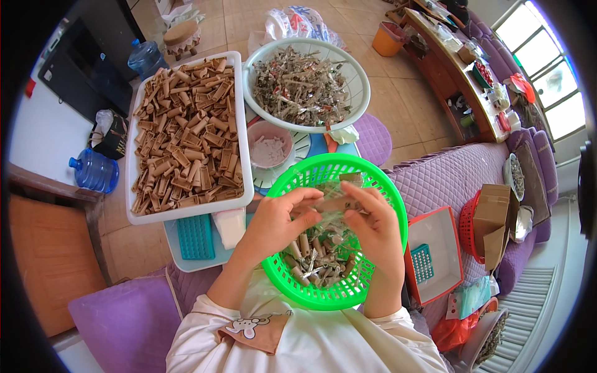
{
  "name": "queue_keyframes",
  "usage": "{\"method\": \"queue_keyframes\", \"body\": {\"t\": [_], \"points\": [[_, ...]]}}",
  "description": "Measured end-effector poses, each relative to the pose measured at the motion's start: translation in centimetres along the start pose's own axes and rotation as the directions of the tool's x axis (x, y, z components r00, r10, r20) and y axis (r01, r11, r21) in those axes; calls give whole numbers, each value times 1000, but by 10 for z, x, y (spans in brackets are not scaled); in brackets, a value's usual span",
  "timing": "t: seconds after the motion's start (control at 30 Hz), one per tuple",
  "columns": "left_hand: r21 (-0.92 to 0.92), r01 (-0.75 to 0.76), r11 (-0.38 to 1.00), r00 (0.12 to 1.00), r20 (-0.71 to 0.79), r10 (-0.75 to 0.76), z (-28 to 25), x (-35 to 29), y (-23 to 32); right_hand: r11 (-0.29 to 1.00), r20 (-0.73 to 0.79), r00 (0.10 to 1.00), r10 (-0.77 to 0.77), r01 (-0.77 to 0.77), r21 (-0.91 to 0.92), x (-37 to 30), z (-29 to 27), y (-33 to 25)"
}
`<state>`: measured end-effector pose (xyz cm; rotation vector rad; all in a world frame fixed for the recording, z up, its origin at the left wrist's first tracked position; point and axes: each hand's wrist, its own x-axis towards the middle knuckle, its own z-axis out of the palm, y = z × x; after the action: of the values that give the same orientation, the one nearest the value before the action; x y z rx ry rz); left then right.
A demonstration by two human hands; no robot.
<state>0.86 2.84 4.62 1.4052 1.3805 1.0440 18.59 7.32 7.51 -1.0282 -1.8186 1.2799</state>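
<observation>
Brown curved piece (pixel 337 204) is hovering between the two hands, over the middle of the green basket (pixel 403 230), its long axis running roughly side to side, from the left fingertips toward the right ones. The right hand (pixel 379 225) is sitting nearer to it, thumb and fingers pinching what is looking like its right end, so the piece is lying just to the left of that grip. The left hand (pixel 277 221) is bringing its thumb and fingertips close together beside the other end (blur is hiding the contact, so whether it is clamping anything is not showing). Clear film (pixel 339 231) is hanging below the fingers. Lower in the basket, small brown tubes (pixel 298 278) are lying jumbled among shiny scraps. Beyond the left forearm, a teal grid rack (pixel 196 237) is resting beside a white packet (pixel 229 229), while a red-edged tray (pixel 438 267) is standing to the right of the basket. Farther out, a pink bowl (pixel 253 156) is holding whitish bits, a big white tray (pixel 244 127) is carrying a heap of brown half-round shells (pixel 186 133), and a pale basin (pixel 359 84) is brimming with glinting, tangled scraps. At the back, a clear plastic bag (pixel 305 23) is slumping on the tiles.
</observation>
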Motion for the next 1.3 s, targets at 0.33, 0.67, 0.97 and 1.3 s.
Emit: {"method": "queue_keyframes", "body": {"t": [0.33, 0.67, 0.97, 1.3], "points": [[-486, 161, 859, 986, 122, -116, 13, -10, -1, 995, 17, 1000, 5, -3, -96, 1, -3, -3], [-628, 163, 761, 986, 81, -145, 13, -7, -7, 950, 84, 975, -204, 218, -222, -5, 1, 6], [-738, 147, 659, 989, 128, -77, 23, 1, -10, 977, 140, 982, -127, 148, -154, 8, -7, 18], [-756, -94, 648, 994, -110, 16, 39, 8, -6, 893, -26, 999, -46, 53, 446, 6, 9, 38]]}}
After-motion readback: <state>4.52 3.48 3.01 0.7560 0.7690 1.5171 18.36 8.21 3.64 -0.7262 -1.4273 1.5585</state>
